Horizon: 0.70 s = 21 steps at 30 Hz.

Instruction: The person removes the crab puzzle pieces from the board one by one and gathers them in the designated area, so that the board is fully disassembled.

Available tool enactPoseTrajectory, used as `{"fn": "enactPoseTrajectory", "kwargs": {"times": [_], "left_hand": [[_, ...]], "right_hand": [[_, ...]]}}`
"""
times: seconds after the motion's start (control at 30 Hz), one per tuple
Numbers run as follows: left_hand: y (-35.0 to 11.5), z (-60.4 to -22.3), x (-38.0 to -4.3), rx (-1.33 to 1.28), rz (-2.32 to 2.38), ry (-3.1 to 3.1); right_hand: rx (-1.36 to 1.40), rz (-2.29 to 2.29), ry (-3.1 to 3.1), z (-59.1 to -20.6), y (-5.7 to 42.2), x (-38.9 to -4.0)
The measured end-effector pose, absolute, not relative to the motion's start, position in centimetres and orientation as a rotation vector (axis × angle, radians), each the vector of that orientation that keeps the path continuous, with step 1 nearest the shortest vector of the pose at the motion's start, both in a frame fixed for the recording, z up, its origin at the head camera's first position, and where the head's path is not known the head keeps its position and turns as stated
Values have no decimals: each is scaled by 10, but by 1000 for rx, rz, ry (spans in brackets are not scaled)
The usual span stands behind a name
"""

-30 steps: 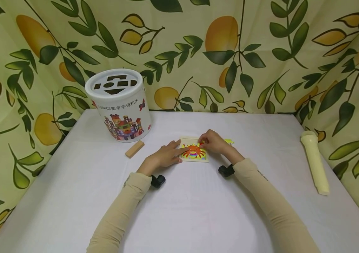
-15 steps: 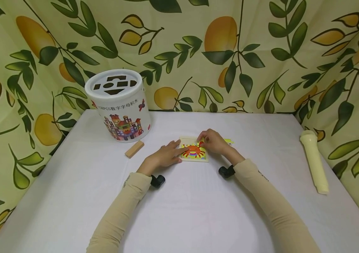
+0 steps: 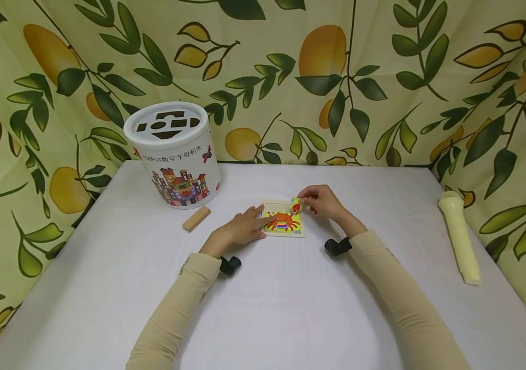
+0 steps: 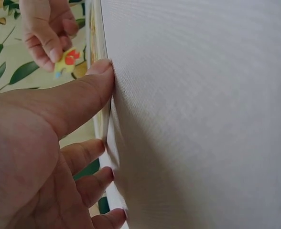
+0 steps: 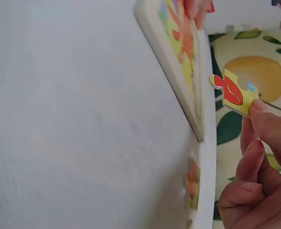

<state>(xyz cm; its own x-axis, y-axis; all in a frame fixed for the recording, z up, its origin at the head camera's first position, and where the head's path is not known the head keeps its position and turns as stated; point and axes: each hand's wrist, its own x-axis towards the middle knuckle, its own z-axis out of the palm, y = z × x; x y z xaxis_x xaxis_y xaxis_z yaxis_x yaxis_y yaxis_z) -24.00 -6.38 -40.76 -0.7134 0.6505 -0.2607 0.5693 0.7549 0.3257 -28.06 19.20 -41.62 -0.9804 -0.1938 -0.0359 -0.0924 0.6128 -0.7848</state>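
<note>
A jigsaw board (image 3: pixel 284 231) with a pale frame and a red-orange crab picture lies flat on the white table. My left hand (image 3: pixel 243 226) rests at its left side, index finger stretched over the picture and thumb (image 4: pixel 90 93) at the near edge of the frame. Thumb and fingers of my right hand (image 3: pixel 324 200) pinch a yellow puzzle piece (image 5: pixel 233 93) with a red claw, raised and tilted over the board's upper right corner. Another puzzle piece (image 5: pixel 193 183) lies on the table right of the board, partly hidden behind the right hand in the head view.
A white block bucket (image 3: pixel 175 154) with shaped holes in its lid stands at the back left. In front of it lies a wooden block (image 3: pixel 196 219). A cream microphone-shaped object (image 3: pixel 460 236) lies near the right edge. A fruit-patterned curtain (image 3: pixel 263 77) borders the table.
My right hand has lifted the puzzle piece from the board's upper right corner and moved slightly right and back. The left hand has stayed on the board.
</note>
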Motion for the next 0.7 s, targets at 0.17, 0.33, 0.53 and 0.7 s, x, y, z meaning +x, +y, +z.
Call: {"fn": "enactPoseTrajectory", "kwargs": {"times": [0.17, 0.33, 0.53, 0.7], "left_hand": [[-63, -409, -239, 957, 325, 2598], [-64, -410, -239, 979, 319, 2594], [-65, -409, -241, 945, 307, 2602], [-63, -410, -241, 920, 309, 2586]], "right_hand": [[-67, -1364, 2668, -411, 216, -279], [65, -1350, 2652, -408, 258, -276], [117, -1198, 2646, -408, 304, -274], [180, -1113, 2639, -416, 319, -272]]}}
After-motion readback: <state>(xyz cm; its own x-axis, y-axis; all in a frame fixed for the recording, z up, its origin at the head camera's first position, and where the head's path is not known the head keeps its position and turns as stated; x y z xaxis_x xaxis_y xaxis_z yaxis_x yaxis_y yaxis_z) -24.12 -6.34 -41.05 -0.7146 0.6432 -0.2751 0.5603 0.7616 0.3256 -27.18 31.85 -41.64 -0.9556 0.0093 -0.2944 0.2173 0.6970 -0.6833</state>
